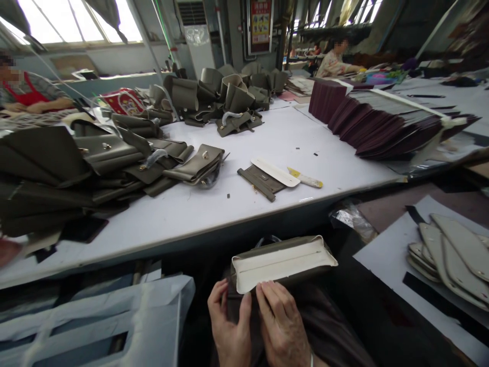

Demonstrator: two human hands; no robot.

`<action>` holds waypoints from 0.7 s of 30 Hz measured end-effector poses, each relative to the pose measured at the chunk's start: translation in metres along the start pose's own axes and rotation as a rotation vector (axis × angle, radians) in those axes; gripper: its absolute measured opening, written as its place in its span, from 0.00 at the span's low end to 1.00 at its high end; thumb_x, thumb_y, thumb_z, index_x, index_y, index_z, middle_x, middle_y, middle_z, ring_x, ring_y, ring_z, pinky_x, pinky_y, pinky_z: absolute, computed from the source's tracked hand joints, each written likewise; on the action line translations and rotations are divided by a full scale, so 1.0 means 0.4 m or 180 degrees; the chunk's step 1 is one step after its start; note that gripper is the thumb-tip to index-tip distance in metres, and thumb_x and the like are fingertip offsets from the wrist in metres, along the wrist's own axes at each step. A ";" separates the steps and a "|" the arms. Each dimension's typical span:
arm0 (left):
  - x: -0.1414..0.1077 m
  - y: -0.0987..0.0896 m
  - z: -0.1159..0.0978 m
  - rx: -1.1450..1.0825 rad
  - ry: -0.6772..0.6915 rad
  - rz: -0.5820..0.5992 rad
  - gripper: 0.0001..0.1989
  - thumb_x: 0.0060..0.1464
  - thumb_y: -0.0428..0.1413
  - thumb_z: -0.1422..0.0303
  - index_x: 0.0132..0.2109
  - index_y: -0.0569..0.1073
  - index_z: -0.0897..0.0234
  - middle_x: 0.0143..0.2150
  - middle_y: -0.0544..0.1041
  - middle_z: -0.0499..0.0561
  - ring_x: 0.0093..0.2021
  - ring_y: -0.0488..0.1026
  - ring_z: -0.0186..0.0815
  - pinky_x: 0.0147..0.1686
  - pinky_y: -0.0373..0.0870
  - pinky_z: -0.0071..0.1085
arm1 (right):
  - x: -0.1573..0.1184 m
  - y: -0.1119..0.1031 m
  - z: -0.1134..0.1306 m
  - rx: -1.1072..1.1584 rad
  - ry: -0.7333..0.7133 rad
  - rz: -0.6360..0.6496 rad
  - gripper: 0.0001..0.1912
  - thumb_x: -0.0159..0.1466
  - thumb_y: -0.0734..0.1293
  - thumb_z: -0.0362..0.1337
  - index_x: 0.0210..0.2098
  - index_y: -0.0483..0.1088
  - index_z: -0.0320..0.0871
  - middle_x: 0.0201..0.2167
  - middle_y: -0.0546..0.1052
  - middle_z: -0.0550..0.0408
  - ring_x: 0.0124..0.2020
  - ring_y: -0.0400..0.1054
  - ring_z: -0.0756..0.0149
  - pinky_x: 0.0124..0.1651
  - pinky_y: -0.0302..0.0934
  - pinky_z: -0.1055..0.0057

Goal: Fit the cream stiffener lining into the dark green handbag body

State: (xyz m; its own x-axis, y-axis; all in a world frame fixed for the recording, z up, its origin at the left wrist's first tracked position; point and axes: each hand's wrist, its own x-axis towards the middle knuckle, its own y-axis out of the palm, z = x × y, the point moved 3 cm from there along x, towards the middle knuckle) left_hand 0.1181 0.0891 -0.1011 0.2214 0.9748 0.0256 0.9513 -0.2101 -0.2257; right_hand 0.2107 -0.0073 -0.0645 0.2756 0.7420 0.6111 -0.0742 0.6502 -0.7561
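Observation:
A dark bag piece with a cream panel facing up lies over my lap, below the table's front edge. My left hand is at its near left corner, thumb and fingers apart, the thumb close to the cream edge. Beside it my right hand rests along the near edge, its fingers pressed together on the rim; the thumb is hidden. On the white table ahead lie a flat dark piece with a white strip and a yellow-handled tool.
Grey-green bag parts are heaped on the table's left and back. A strapped stack of maroon sheets stands at the right. Light grey pieces lie at the lower right, a plastic-covered bin at the lower left. Two people sit farther off.

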 end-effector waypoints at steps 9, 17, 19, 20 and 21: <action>-0.035 0.108 0.096 -0.0893 -0.0914 0.1122 0.27 0.59 0.45 0.44 0.46 0.76 0.59 0.45 0.79 0.60 0.55 0.73 0.55 0.62 0.65 0.58 | 0.005 0.017 0.005 -0.0216 -0.0228 -0.0005 0.20 0.67 0.57 0.28 0.56 0.70 0.31 0.55 0.71 0.40 0.59 0.60 0.51 0.61 0.55 0.56; -0.125 0.146 0.132 0.0060 -0.0464 0.0541 0.34 0.62 0.33 0.41 0.49 0.73 0.58 0.48 0.78 0.60 0.55 0.73 0.55 0.60 0.65 0.61 | 0.010 0.039 0.001 -0.0355 -0.0378 -0.0043 0.20 0.66 0.58 0.28 0.53 0.74 0.34 0.52 0.72 0.42 0.57 0.61 0.53 0.68 0.47 0.58; -0.130 0.167 0.106 0.0185 -0.0146 0.0398 0.28 0.66 0.36 0.48 0.53 0.71 0.60 0.49 0.78 0.59 0.55 0.73 0.53 0.62 0.63 0.61 | 0.021 0.037 0.005 -0.0361 -0.0227 -0.0219 0.20 0.66 0.57 0.27 0.50 0.76 0.35 0.49 0.74 0.43 0.55 0.63 0.56 0.68 0.48 0.59; -0.131 0.173 0.090 0.0303 0.0067 0.0291 0.24 0.68 0.37 0.54 0.54 0.70 0.60 0.49 0.78 0.59 0.55 0.73 0.51 0.63 0.62 0.59 | 0.026 0.038 0.007 -0.0380 -0.0157 -0.0319 0.20 0.66 0.56 0.26 0.48 0.77 0.36 0.47 0.74 0.45 0.54 0.63 0.57 0.68 0.49 0.60; -0.130 0.176 0.077 0.0458 0.0279 0.0179 0.20 0.69 0.39 0.59 0.53 0.70 0.61 0.48 0.78 0.58 0.55 0.73 0.49 0.63 0.61 0.58 | 0.031 0.040 0.008 -0.0413 -0.0108 -0.0415 0.20 0.66 0.56 0.26 0.47 0.77 0.37 0.46 0.75 0.46 0.53 0.64 0.58 0.67 0.51 0.61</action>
State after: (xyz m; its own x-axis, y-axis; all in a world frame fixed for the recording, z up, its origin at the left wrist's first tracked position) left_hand 0.1670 0.0260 -0.1483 0.2972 0.9503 0.0925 0.8977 -0.2451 -0.3661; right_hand 0.2097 0.0127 -0.0682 0.2420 0.6594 0.7118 0.0848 0.7164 -0.6925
